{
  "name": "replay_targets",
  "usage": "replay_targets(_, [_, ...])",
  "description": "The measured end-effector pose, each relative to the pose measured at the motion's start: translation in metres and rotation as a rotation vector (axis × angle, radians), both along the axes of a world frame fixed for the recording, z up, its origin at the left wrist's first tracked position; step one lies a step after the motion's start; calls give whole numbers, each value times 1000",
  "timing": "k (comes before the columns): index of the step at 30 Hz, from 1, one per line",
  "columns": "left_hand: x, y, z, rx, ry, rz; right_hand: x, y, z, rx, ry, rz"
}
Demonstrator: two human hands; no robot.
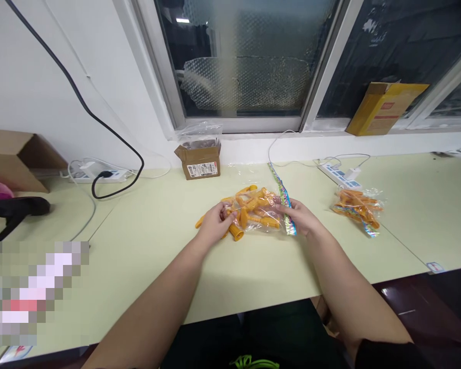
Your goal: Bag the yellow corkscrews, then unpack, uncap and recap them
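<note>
A clear plastic bag point(259, 205) with several orange plastic pieces lies on the pale table in front of me. My left hand point(216, 223) is closed on the bag's left part, thumb over the film. At the bag's right end, my right hand point(297, 215) pinches it beside a colourful printed strip point(283, 197). Some orange pieces point(236, 232) show at the left and lower edge; whether they are inside the film is unclear. A second bag of orange pieces point(357, 209) rests to the right, apart from my hands.
Behind the bag stands an open brown box point(202, 161). Power strips point(340, 174) with cables lie along the wall. A yellow carton point(386, 108) leans on the window. At left are a cardboard box point(7, 154) and a black object point(19, 207).
</note>
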State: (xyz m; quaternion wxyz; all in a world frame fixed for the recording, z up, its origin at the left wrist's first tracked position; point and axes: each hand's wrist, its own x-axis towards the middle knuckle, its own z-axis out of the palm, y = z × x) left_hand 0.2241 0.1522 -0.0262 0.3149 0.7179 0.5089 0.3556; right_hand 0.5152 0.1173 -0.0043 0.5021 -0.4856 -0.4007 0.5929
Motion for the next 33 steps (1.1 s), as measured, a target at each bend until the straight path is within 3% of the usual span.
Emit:
replay_targets(4, [0,-1,1,76,87,-2,6,1,6,113,-209,-161])
replay_targets(7, [0,-5,4,73,124,-39,5,-2,24,219,-360,-223])
replay_targets(13, [1,-9,8,67,215,-64,-6,-5,62,332,-484,-186])
replay_targets(22, [-2,-12,8,98,375,53,-10,8,87,393,-631,-132])
replay_targets(27, [0,-17,10,117,427,57,-10,9,108,396,-718,-86])
replay_targets(33, [2,-22,15,217,464,-14,10,3,129,373,-666,-143])
